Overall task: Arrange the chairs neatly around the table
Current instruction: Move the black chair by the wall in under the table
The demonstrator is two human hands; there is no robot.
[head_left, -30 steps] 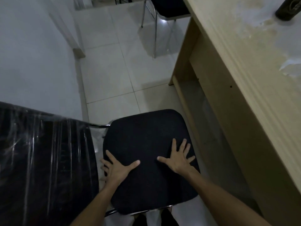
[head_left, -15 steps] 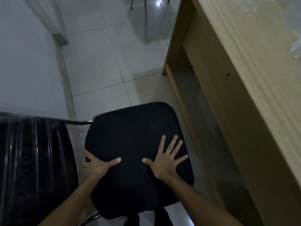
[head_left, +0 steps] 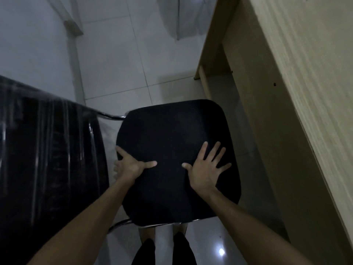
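Note:
A chair with a black fabric seat [head_left: 172,131] stands on the tiled floor just left of the light wooden table [head_left: 305,73]. Its plastic-wrapped black backrest [head_left: 47,150] fills the left side, joined to the seat by a chrome tube [head_left: 112,117]. My left hand [head_left: 131,166] grips the seat's left edge, thumb on top and fingers curled over the side. My right hand [head_left: 205,169] lies flat on the seat with fingers spread, holding nothing. The seat's right edge is close to the table's side panel.
A white wall [head_left: 28,44] runs along the left, leaving a narrow strip of tiled floor [head_left: 118,64] between it and the table. My legs [head_left: 164,249] stand right behind the seat. A thin metal chair leg [head_left: 178,18] shows at the top.
The view has tilted down, so the far chair has left the frame apart from one leg. My left hand's fingers curl further over the seat's edge. My right hand stays flat on the seat.

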